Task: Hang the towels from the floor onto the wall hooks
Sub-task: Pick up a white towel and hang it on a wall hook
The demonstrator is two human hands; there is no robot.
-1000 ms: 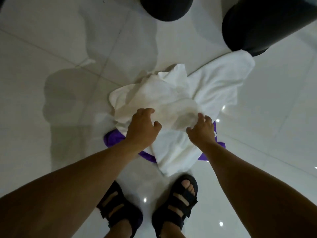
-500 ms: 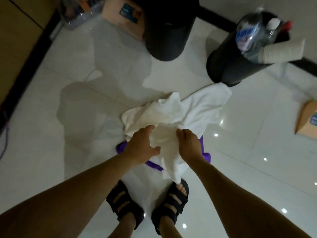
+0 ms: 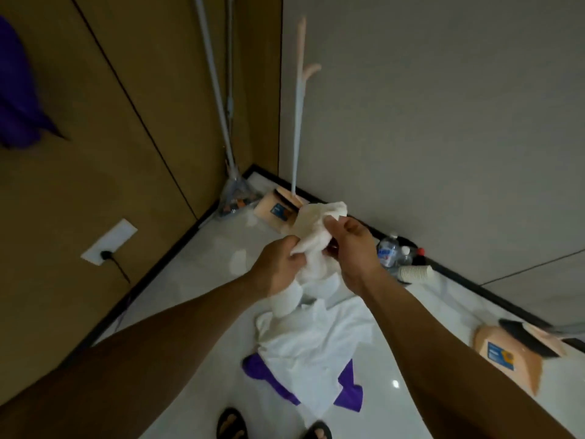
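White towel (image 3: 316, 245): bunched btwn both hands, held up above the floor; top edge sticks up past the fingers, tail hangs down under L hand.
L hand (image 3: 278, 267): fingers curled round the towel's lower bunch, gripping it.
R hand (image 3: 356, 248): thumb + fingers pinch the towel's upper part; just beside L hand.
Floor towel (image 3: 313, 343): white, crumpled on the tiles below the hands, btwn the forearms; can't tell if the hanging tail touches it.
Purple towel (image 3: 349, 392): under floor towel, ends poke out on both sides, nearer the body than the hands.
Purple cloth (image 3: 15, 90): up on the brown wall, far L of L hand and above it; what holds it can't be seen.
Floor (image 3: 190, 296): glossy white tiles.
Dustpan (image 3: 275, 210): peach, w/ long upright pole, in the corner just beyond the hands.
2nd dustpan (image 3: 506, 359): peach, on the tiles R of R forearm.
Bottles (image 3: 389, 251): by the grey wall just R of R hand; stack of paper cups (image 3: 414, 272) beside them.
Socket (image 3: 109, 237): on brown wall, L of L hand, black plug in it.
Sandals (image 3: 232, 424): black, below the purple towel, btwn the forearms.
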